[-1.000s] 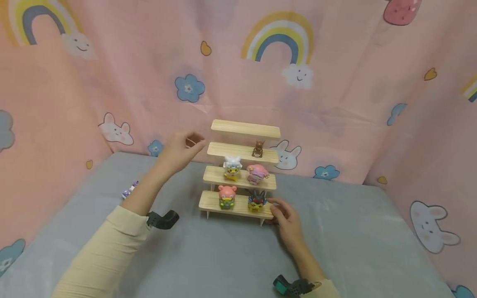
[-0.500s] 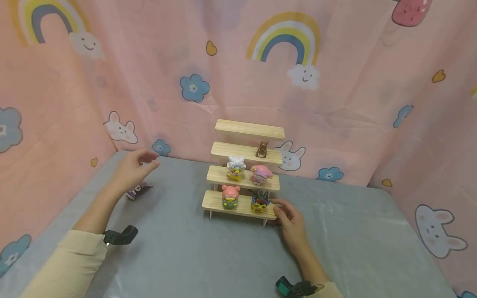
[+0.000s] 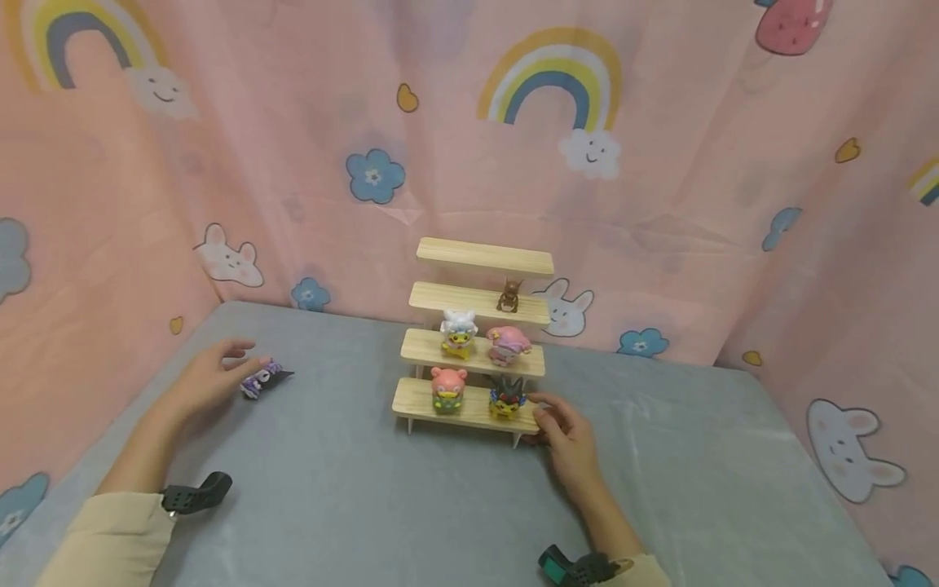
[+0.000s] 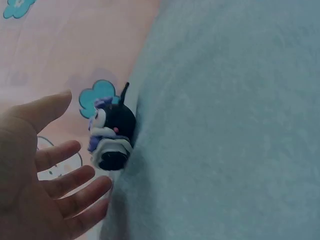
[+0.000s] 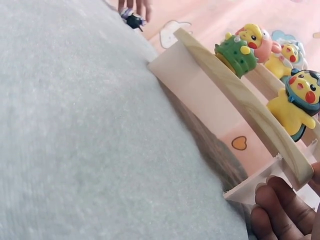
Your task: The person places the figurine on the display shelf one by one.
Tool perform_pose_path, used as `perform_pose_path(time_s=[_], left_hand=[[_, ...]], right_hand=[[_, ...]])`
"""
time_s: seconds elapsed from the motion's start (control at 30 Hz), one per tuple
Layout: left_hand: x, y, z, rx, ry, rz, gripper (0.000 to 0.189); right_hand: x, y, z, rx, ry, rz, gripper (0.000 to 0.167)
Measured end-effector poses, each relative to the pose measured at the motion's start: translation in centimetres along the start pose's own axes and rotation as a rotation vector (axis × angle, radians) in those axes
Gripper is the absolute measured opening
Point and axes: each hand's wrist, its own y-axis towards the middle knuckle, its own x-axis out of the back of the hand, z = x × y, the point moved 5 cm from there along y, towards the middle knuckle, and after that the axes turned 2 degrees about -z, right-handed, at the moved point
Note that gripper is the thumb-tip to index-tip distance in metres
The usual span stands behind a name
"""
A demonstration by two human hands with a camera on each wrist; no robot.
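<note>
My left hand (image 3: 204, 380) is low at the left of the table, fingers relaxed and apart, right beside a small purple, white and black figurine (image 3: 262, 378). In the left wrist view this figurine (image 4: 119, 127) lies just past the spread fingertips, ungripped. With my right hand (image 3: 570, 440) I hold the front right corner of a stepped wooden display shelf (image 3: 484, 254), thumb at the board's end and fingers curled below it. A pink-hooded figurine (image 3: 447, 390) and a yellow one in a dark hood (image 3: 505, 397) stand on the lowest step.
On the second step are a white-hooded figurine (image 3: 458, 333) and a pink figurine (image 3: 508, 346). A brown figurine (image 3: 509, 296) sits on the third. The grey-blue cloth (image 3: 411, 505) covers the table, and a pink patterned curtain (image 3: 469, 163) hangs behind.
My left hand has moved away from the shelf, leftward and down to the purple and black figurine. The right hand has stayed at the shelf corner.
</note>
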Motion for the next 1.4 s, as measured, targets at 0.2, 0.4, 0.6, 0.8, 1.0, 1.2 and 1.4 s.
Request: perform_pose_path(time_s=[0.2, 0.4, 0.6, 0.8, 1.0, 1.2, 1.4], left_hand=[[-0.3, -0.2, 1.0, 0.002, 0.006, -0.005, 0.071], [-0.8, 0.2, 1.0, -0.039, 0.036, -0.002, 0.063], [-1.4, 0.4, 0.9, -0.049, 0.054, 0.016, 0.067], [-1.8, 0.2, 0.1, -0.054, 0.071, 0.046, 0.076], [-1.9, 0.2, -0.3, -0.064, 0.094, 0.020, 0.070], [-1.6, 0.3, -0.3, -0.068, 0.048, -0.042, 0.055], [-1.0, 0.6, -1.2, -0.054, -0.010, -0.103, 0.054]], right_hand=[[-0.2, 0.0, 0.0, 0.008, 0.007, 0.002, 0.024], [-0.1, -0.1, -0.1, 0.020, 0.000, -0.004, 0.023], [-0.1, 0.0, -0.3, 0.010, -0.009, -0.007, 0.023], [-0.1, -0.1, -0.1, 0.005, -0.014, -0.005, 0.024], [-0.1, -0.1, 0.1, -0.002, -0.029, -0.005, 0.025], [-0.1, -0.1, 0.0, -0.010, -0.030, -0.007, 0.024], [-0.1, -0.2, 0.1, -0.003, -0.035, -0.003, 0.024]])
